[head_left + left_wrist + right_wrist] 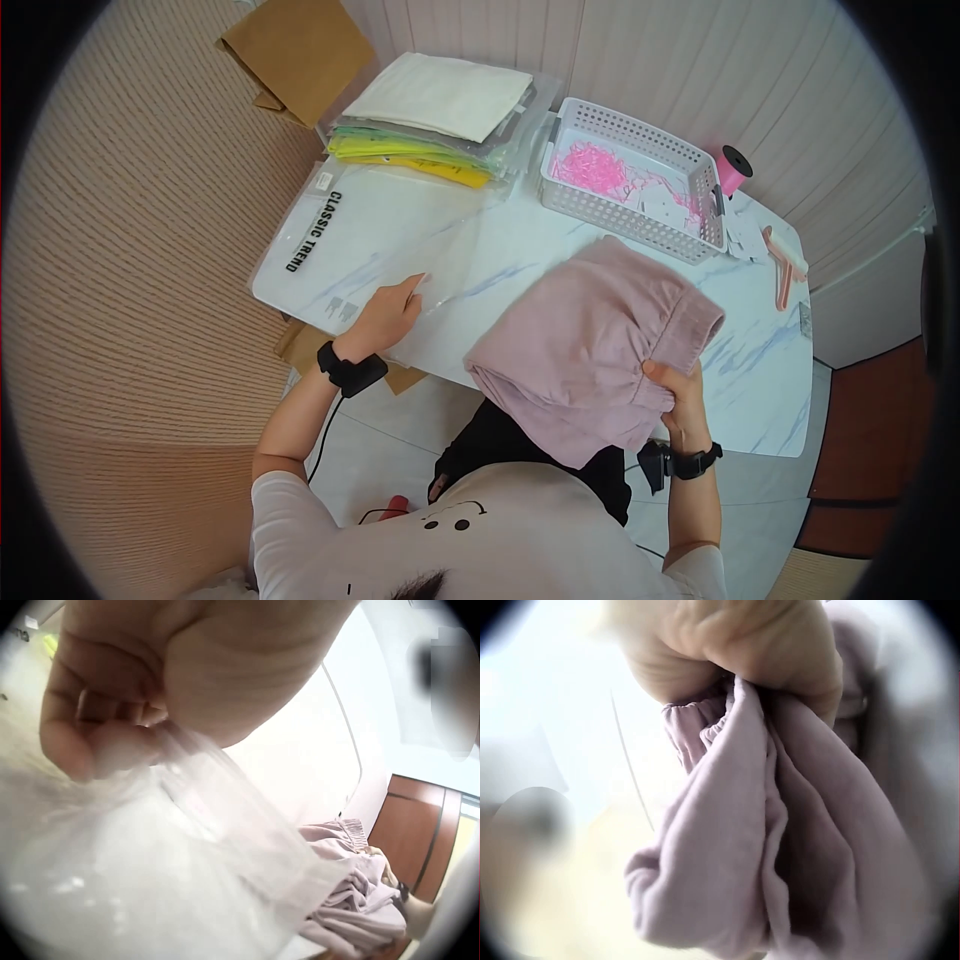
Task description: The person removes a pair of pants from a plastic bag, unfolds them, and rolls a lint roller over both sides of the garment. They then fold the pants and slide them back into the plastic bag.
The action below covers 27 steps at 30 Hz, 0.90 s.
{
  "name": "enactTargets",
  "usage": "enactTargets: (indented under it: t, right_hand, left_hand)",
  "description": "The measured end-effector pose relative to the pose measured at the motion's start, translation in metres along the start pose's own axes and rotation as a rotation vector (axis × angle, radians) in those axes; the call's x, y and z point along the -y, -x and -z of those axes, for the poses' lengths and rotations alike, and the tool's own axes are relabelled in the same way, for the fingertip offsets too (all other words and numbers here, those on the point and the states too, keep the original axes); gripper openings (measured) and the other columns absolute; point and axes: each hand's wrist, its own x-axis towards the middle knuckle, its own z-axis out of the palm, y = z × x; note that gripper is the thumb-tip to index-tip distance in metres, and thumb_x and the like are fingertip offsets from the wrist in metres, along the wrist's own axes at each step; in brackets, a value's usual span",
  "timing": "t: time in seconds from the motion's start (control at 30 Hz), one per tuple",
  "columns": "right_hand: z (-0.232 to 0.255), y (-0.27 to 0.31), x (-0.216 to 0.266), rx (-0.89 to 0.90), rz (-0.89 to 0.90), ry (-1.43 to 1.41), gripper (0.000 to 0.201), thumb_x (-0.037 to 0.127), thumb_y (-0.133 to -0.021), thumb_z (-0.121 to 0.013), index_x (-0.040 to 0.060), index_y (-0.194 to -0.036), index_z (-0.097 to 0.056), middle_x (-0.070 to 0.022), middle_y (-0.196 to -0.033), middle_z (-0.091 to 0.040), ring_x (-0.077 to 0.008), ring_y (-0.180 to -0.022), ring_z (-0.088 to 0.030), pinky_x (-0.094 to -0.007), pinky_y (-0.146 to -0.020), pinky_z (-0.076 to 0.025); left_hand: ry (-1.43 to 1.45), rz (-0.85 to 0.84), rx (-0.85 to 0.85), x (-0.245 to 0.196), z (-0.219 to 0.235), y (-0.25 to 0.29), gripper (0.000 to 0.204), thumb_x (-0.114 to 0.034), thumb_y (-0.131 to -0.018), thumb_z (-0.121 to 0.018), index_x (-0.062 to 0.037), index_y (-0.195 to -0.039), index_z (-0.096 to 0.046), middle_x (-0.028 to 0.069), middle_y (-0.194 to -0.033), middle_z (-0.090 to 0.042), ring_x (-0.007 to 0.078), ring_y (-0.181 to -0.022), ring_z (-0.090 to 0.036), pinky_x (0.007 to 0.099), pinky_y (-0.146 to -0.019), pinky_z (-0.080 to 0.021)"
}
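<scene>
My right hand (684, 398) grips a pair of folded dusty-pink pants (580, 345) near the elastic waistband, with the thumb on top. In the right wrist view the cloth (712, 840) hangs in loose folds below the palm. The pants overlap the table's front edge, partly above my lap. On the left, my left hand (385, 318) pinches the edge of a clear plastic bag printed "CLASSIC TREND" (313, 232), which lies flat on the table. Close up in the left wrist view, the clear film (240, 825) stretches away from the curled fingers (67, 742).
A stack of bagged folded clothes (440, 100), white on top and yellow below, stands at the back left beside brown paper (298, 55). A white basket (630, 222) holds pink shredded filler. A pink ribbon spool (733, 172) and a pinkish hanger-like item (785, 268) are at the right.
</scene>
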Motion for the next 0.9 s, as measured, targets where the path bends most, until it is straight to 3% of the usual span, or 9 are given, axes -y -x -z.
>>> enactTargets:
  t: [0.17, 0.27, 0.37, 0.43, 0.5, 0.57, 0.67, 0.9]
  right_hand:
    - [-0.034, 0.003, 0.041, -0.018, 0.214, 0.061, 0.052, 0.012, -0.075, -0.067, -0.0034, -0.121, -0.050, -0.0153, -0.115, -0.058, -0.0268, -0.105, -0.057, -0.0349, -0.095, -0.043]
    - [0.014, -0.018, 0.006, 0.165, 0.761, 0.345, 0.041, 0.020, -0.077, -0.064, -0.0026, -0.110, -0.055, -0.0165, -0.106, -0.060, -0.0207, -0.101, -0.058, -0.0343, -0.092, -0.045]
    - [0.006, -0.032, 0.012, 0.161, 0.498, 0.049, 0.032, 0.020, -0.077, -0.063, -0.0026, -0.099, -0.057, -0.0125, -0.096, -0.063, -0.0176, -0.088, -0.060, -0.0333, -0.084, -0.049]
    - [-0.015, -0.036, 0.017, 0.063, 0.022, -0.362, 0.033, 0.020, -0.077, -0.062, -0.0031, -0.101, -0.057, -0.0109, -0.096, -0.064, -0.0179, -0.086, -0.061, -0.0335, -0.084, -0.050]
    - [0.009, -0.049, -0.005, 0.079, -0.097, -0.208, 0.045, 0.009, -0.074, -0.068, -0.0054, -0.114, -0.053, -0.0110, -0.106, -0.062, -0.0213, -0.095, -0.060, -0.0319, -0.087, -0.048]
    - [-0.014, -0.050, -0.011, 0.146, -0.135, -0.101, 0.057, 0.005, -0.072, -0.069, -0.0063, -0.123, -0.047, -0.0111, -0.113, -0.059, -0.0217, -0.101, -0.059, -0.0331, -0.089, -0.047]
    - [0.007, -0.057, -0.040, 0.180, -0.235, 0.123, 0.063, 0.001, -0.072, -0.070, -0.0067, -0.129, -0.044, -0.0123, -0.120, -0.057, -0.0220, -0.107, -0.056, -0.0343, -0.093, -0.046]
    - [0.009, -0.059, -0.025, 0.129, -0.247, 0.084, 0.059, 0.003, -0.078, -0.069, -0.0064, -0.130, -0.043, -0.0129, -0.123, -0.056, -0.0205, -0.110, -0.056, -0.0337, -0.096, -0.043]
  left_hand:
    - [0.352, 0.122, 0.175, -0.051, 0.006, 0.000, 0.039, -0.015, -0.093, -0.047, -0.0033, -0.130, -0.050, 0.0043, -0.065, -0.053, 0.0132, -0.059, -0.051, 0.0294, -0.058, -0.044]
    - [0.548, 0.111, 0.249, -0.056, -0.006, 0.000, 0.040, -0.017, -0.093, -0.049, -0.0036, -0.131, -0.050, -0.0004, -0.071, -0.056, 0.0110, -0.062, -0.052, 0.0266, -0.061, -0.044]
    - [0.658, -0.048, 0.173, -0.051, -0.026, -0.001, 0.041, -0.015, -0.093, -0.046, -0.0026, -0.132, -0.048, -0.0027, -0.066, -0.052, 0.0080, -0.059, -0.050, 0.0257, -0.057, -0.043]
    - [0.586, -0.312, -0.037, -0.040, -0.038, -0.006, 0.041, -0.015, -0.093, -0.045, -0.0022, -0.133, -0.048, -0.0040, -0.065, -0.050, 0.0066, -0.059, -0.049, 0.0240, -0.056, -0.043]
    - [0.582, -0.254, -0.099, -0.027, -0.044, -0.007, 0.042, -0.015, -0.093, -0.045, -0.0022, -0.133, -0.048, -0.0044, -0.065, -0.049, 0.0059, -0.059, -0.049, 0.0224, -0.055, -0.043]
    - [0.698, 0.193, 0.057, -0.031, -0.032, -0.005, 0.042, -0.016, -0.093, -0.044, -0.0025, -0.133, -0.048, -0.0040, -0.065, -0.048, 0.0054, -0.058, -0.049, 0.0215, -0.053, -0.043]
    - [0.861, 0.306, 0.096, -0.037, -0.029, -0.001, 0.043, -0.012, -0.093, -0.044, -0.0029, -0.136, -0.044, -0.0045, -0.064, -0.044, 0.0040, -0.057, -0.040, 0.0202, -0.055, -0.036]
    - [0.524, 0.211, 0.124, -0.051, -0.025, -0.002, 0.046, -0.016, -0.094, -0.045, -0.0070, -0.139, -0.043, -0.0016, -0.060, -0.046, 0.0062, -0.050, -0.044, 0.0236, -0.048, -0.038]
